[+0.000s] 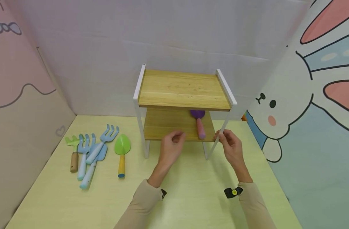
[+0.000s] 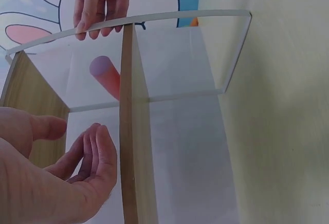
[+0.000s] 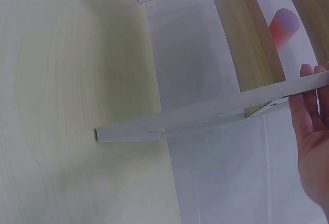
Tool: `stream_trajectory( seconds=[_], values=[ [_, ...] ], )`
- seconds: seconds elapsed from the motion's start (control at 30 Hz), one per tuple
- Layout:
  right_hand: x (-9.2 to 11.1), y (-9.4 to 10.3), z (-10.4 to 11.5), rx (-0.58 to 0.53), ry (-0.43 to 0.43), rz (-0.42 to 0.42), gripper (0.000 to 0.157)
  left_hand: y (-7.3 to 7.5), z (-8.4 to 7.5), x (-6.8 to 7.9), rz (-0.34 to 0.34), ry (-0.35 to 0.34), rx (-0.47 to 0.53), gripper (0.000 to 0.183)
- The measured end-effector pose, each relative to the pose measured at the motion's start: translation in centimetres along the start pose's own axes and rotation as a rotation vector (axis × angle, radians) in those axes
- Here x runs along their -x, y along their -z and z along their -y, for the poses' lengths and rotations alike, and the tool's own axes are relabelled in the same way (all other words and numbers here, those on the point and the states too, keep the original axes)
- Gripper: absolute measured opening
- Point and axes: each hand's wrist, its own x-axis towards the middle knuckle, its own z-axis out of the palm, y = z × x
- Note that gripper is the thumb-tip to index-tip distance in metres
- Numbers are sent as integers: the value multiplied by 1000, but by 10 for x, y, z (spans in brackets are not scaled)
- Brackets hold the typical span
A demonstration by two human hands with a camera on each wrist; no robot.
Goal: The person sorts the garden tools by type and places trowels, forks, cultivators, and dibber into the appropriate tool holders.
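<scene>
Purple trowel (image 1: 200,125) near the lower shelf (image 1: 168,124) front edge: may slide off if your right hand (image 1: 232,146), pinching the leg (image 1: 213,148), jolts it; left hand (image 1: 170,149) half-open, empty.

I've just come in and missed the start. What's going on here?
A person's right hand holds the right front leg of a two-tier shelf, while their left hand, holding nothing, is by the front edge of its lower board. A purple trowel with a pink handle lies on that board. On the table, left of the shelf, lie a green trowel with a yellow handle, two light-blue forks, a light-blue trowel and a green rake with a brown handle.
</scene>
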Motion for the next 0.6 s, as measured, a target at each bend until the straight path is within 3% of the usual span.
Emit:
stream_trajectory(
  seconds=[0.27,0.6],
  values=[
    [1,0,-1,1,-25,-9,15,7,7,11,-9,-26,-2,21],
    [1,-1,-1,15,-52,-25,15,17,22,24,-16,36,-46,22]
  ],
)
